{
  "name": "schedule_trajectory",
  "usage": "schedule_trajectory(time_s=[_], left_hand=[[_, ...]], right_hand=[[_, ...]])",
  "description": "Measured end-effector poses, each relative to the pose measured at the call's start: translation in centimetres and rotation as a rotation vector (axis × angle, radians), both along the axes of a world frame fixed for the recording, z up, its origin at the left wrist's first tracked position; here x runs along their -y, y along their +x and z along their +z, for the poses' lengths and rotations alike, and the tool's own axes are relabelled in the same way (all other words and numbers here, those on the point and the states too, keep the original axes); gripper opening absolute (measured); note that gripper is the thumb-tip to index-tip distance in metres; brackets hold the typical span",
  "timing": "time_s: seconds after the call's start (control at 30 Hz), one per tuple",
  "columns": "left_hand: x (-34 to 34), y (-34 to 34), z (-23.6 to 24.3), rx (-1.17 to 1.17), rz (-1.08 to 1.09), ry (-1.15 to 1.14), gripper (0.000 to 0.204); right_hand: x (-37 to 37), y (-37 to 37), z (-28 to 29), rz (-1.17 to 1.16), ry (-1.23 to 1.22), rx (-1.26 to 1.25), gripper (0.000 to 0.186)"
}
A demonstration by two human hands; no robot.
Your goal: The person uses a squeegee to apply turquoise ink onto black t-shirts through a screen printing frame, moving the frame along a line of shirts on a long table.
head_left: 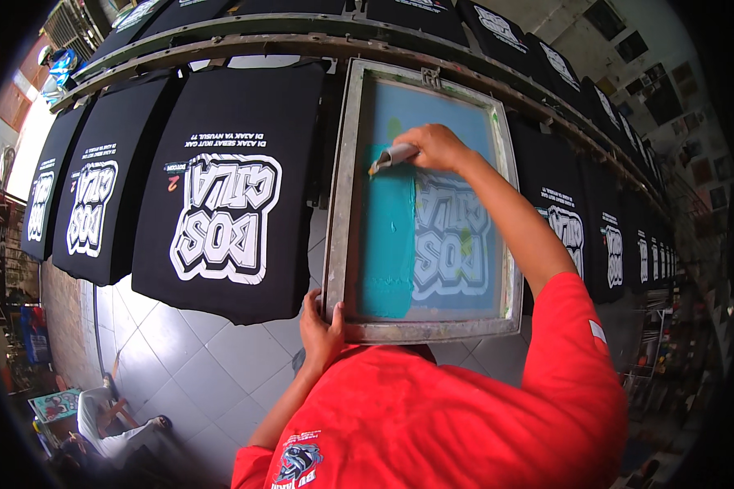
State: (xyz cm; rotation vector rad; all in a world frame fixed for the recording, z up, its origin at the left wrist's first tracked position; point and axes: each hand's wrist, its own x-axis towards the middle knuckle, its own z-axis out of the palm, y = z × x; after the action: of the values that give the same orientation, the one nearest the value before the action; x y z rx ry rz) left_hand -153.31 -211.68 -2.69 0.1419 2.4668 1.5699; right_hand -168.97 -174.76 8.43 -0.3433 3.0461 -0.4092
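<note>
My right hand (440, 148) grips a grey squeegee (395, 156) over the upper part of a screen printing frame (508, 236). Its mesh bears a broad band of turquoise ink (386, 244) on the left half, and white lettering shows through on the right. My left hand (322, 330) is closed on the frame's lower left corner, with its thumb along the edge. Black shirts with white printed graphics (220, 106) lie on boards left and right of the frame.
A long metal rail (249, 47) runs behind the boards, with another row of black shirts (497, 24) beyond it. A tiled floor (236, 359) shows below. At lower left are a small table (55, 391) and part of another person (118, 407).
</note>
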Motion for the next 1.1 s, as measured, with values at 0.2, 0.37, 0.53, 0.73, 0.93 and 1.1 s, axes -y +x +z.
schedule_trajectory(time_s=[0.2, 0.37, 0.53, 0.73, 0.93, 1.1], left_hand=[[-0.1, 0.1, -0.3, -0.066, -0.004, -0.004, 0.041], [-0.1, 0.0, 0.1, -0.073, -0.010, -0.006, 0.040], [-0.1, 0.1, -0.5, -0.126, -0.007, 0.029, 0.040], [-0.1, 0.2, 0.3, -0.062, -0.008, 0.000, 0.041], [0.0, 0.2, 0.1, -0.028, -0.018, 0.010, 0.039], [0.1, 0.2, 0.8, 0.009, -0.029, 0.012, 0.039]], right_hand=[[-1.7, 0.3, -1.4, -0.240, 0.108, -0.121, 0.030], [1.4, 2.2, -2.6, -0.448, 0.164, -0.092, 0.029], [2.7, 1.4, -1.3, -0.362, 0.116, -0.139, 0.027], [2.7, 0.9, -2.5, -0.311, 0.078, -0.197, 0.027], [7.0, 7.3, -3.7, -0.319, 0.083, -0.174, 0.030], [10.8, 12.0, -5.8, -0.336, 0.038, -0.406, 0.027]])
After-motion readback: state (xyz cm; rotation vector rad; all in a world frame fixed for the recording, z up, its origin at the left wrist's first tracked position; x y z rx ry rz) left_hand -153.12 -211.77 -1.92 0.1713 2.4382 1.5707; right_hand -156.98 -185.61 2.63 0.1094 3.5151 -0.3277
